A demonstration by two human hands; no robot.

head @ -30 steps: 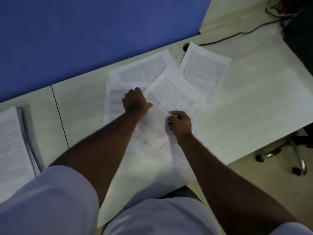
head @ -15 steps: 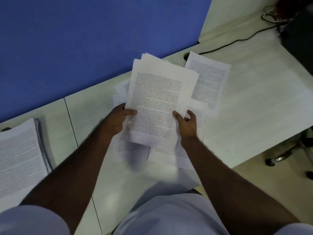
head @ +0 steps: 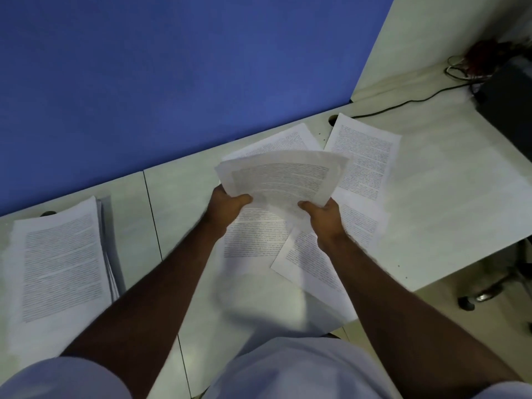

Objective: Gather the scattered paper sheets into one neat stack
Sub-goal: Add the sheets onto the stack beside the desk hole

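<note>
— Pale, matte counter (head: 449,197) runs against a flat blue partition panel (head: 172,82); where is open room?

— To the right of the papers, a broad bare stretch reaches the counter's front edge. A thin dark seam (head: 152,214) splits the surface on the left, and a black cable (head: 403,103) trails along the back right.

— And the sheets?

— A small, curved bundle of white printed paper sheets (head: 282,177) is lifted above the counter, bowed upward like a fan. The left hand (head: 227,210) grips its lower left corner, thumb on top, fingers curled beneath. The right hand (head: 324,216) pinches the lower right corner the same way.

— What lies underneath?

— Loose white printed sheets (head: 365,156) lie flat and overlapping at skewed angles, some near the partition, one jutting toward the front edge.

— Anything on the left?

— A thick rectangular pile of printed pages (head: 60,263), its right edges fanned unevenly, sits well apart beyond the seam.
</note>
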